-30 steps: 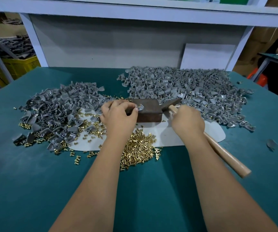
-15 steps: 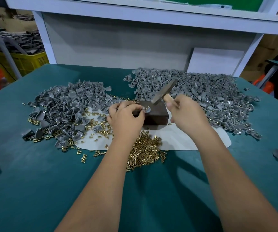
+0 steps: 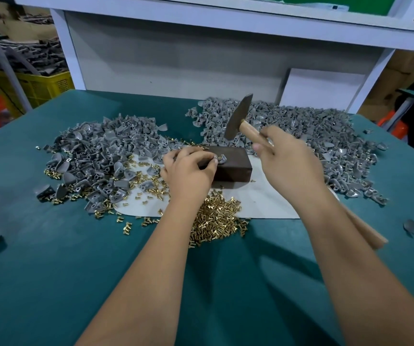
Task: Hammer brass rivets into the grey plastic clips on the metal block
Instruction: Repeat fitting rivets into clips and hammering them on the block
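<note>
One green table [image 3: 51,283] fills the view, its top carrying two heaps of grey plastic clips: the bigger heap [image 3: 313,136] at the far right, the other heap [image 3: 93,156] at the left, with brass rivets scattered along its near edge. One white mat [image 3: 263,203] lies between them, near the middle. On the mat stands one dark metal block [image 3: 235,163]. One dense pile of brass rivets [image 3: 215,221] spreads just near the block, partly under the left forearm. One hammer [image 3: 238,118] with a wooden handle is raised, tilted, its head above the block and clear of it. The right hand [image 3: 290,158] is wrapped around the handle. The left hand [image 3: 191,168] rests against the block's left end, fingertips pinching one grey clip [image 3: 220,159] on the block's top. One loose clip [image 3: 410,227] lies alone at the right.
</note>
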Demonstrator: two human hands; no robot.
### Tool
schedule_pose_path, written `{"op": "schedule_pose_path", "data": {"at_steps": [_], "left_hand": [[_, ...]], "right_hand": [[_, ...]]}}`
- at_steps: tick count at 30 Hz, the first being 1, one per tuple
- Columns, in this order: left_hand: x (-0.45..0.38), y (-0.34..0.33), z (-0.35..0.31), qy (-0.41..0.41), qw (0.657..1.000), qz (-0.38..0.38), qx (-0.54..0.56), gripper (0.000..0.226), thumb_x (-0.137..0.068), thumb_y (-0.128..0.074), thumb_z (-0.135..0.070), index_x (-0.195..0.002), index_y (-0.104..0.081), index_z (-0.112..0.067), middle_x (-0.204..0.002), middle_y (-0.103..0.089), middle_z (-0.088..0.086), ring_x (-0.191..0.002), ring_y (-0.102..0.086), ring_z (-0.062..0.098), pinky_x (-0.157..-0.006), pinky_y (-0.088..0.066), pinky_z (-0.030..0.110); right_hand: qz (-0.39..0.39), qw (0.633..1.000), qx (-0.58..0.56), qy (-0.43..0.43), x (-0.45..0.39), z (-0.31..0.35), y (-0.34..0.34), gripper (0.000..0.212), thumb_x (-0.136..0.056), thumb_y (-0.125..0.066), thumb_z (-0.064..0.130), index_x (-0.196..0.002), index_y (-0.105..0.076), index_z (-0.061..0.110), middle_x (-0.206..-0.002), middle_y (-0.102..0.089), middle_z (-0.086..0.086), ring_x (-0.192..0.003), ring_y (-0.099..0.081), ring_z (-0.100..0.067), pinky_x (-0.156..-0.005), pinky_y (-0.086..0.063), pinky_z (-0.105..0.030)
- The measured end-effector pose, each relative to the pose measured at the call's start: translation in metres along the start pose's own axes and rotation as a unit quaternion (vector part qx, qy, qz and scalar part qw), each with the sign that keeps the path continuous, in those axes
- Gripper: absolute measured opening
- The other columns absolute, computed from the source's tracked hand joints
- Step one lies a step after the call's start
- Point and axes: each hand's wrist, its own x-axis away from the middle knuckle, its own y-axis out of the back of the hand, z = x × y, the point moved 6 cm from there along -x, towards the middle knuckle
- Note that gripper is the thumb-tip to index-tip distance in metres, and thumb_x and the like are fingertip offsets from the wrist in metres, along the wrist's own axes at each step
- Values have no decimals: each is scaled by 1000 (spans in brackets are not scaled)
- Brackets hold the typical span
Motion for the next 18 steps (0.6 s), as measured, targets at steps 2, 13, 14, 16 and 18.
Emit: {"op": "schedule_pose_path", "data": {"at_steps": [2, 13, 14, 16, 18], "left_hand": [[1, 1, 0, -6, 1000, 4, 0, 9, -87, -68, -45, -91, -75, -41, -124, -59, -24, -126, -25, 15, -90, -12, 30], [0, 2, 0, 8, 1000, 13, -16, 12, -88, -66, -48, -92, -76, -42, -127, -57, -26, -132, -23, 16, -91, -12, 34], [0, 1, 1, 9, 1000, 11, -9, 12, -88, -67, -48, -91, -76, -41, -127, -58, -26, -132, -23, 16, -94, -13, 35], [0, 1, 2, 9, 1000, 7, -4, 11, -88, -67, -47, -90, -76, -41, -126, -58, -26, -132, -24, 16, -99, -15, 39], [1, 1, 1, 8, 1000, 6, -14, 11, -88, -66, -49, -90, -76, -42, -126, -58, -26, -132, -25, 16, -99, -16, 40]], "right_hand": [[6, 1000, -18, -19, 1, 1, -2, 24, -98, -47, 36, -122, -52, 35, -105, -66, 0, -88, -58, -29, -72, -47, -38], [20, 998, -27, -46, 1, 0, -14, 40, -98, -44, 37, -134, -41, 54, -127, -62, 10, -109, -60, -24, -72, -45, -33], [-16, 998, -42, -41, 1, 0, -9, 40, -98, -44, 37, -134, -40, 54, -127, -62, 12, -108, -61, -23, -68, -43, -32], [-44, 998, -40, -33, 4, 1, -7, 42, -99, -44, 36, -135, -38, 55, -123, -64, 12, -102, -63, -22, -59, -43, -29], [9, 1000, 7, -18, 7, 3, -19, 43, -99, -43, 36, -136, -36, 56, -126, -63, 10, -103, -63, -24, -64, -50, -32]]}}
